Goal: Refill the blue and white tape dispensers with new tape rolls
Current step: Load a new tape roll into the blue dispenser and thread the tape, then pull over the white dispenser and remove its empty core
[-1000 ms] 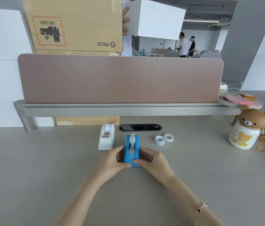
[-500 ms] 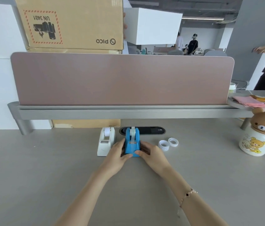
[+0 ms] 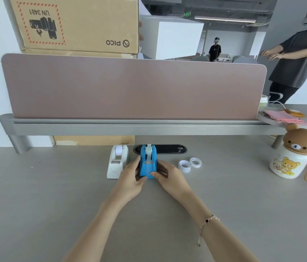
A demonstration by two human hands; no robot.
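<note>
Both hands are wrapped around the blue dispenser [image 3: 148, 163], the left hand [image 3: 133, 176] pressed to its left flank and the right hand [image 3: 169, 175] to its right, thumbs meeting at the near end. Over the last second they have slid it away from the person across the grey desk [image 3: 54, 205], so that it now stands right beside the white dispenser [image 3: 117, 163], just in front of the dark cable slot [image 3: 167, 149]. A strip of tape runs up over its top from the wheel down to the cutter, so from where I stand it looks loaded. The white dispenser also shows a roll seated in its cradle, though I cannot tell whether that one is fresh. Two small tape rolls [image 3: 189, 164] lie flat on the desk just to the right of the right hand, touching neither dispenser. Pushing the blue one back into line reads to me as finishing with it, not opening it; if so, the next call is either the white dispenser or letting go altogether. The bear-lidded mug [image 3: 290, 157] sits well off to the right, out of the way.
</note>
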